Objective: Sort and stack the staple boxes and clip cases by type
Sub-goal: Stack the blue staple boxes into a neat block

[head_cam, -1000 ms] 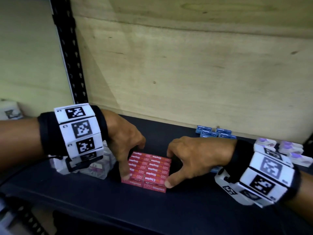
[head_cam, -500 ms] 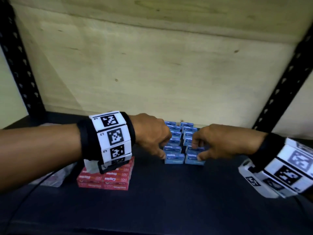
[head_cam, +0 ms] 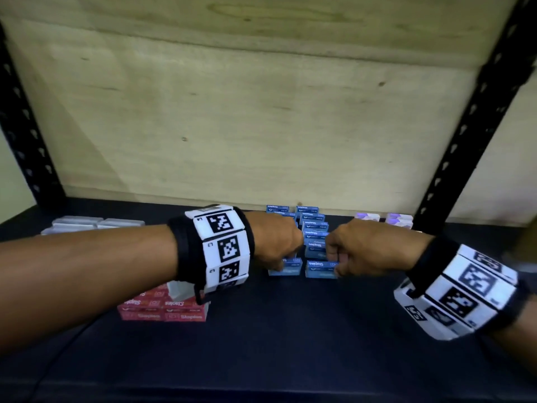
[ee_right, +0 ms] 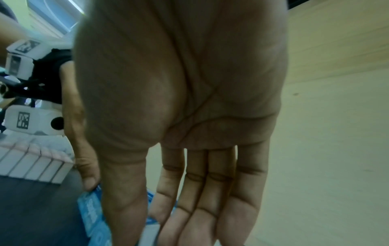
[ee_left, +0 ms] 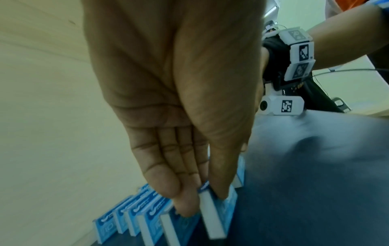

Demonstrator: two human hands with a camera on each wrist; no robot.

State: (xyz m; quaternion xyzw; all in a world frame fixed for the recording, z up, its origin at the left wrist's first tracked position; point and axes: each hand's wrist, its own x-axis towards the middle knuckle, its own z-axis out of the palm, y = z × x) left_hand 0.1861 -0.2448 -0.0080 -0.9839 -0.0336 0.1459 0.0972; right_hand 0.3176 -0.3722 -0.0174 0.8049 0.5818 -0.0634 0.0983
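Observation:
Blue staple boxes stand in two rows running back to the wooden wall. My left hand pinches the front box of the left row. In the left wrist view the thumb lies on that box's front face and the fingers sit behind it. My right hand grips the front of the right row, with its thumb before a blue box and its fingers behind. A red staple box stack sits at the front left.
Clear clip cases lie at the back left of the dark shelf. White and purple boxes stand at the back right. Black slotted uprights frame both sides, and a wooden panel closes the back.
Both hands left the red stack and moved right and back to the blue rows. Over the last half second they have closed on the front blue boxes.

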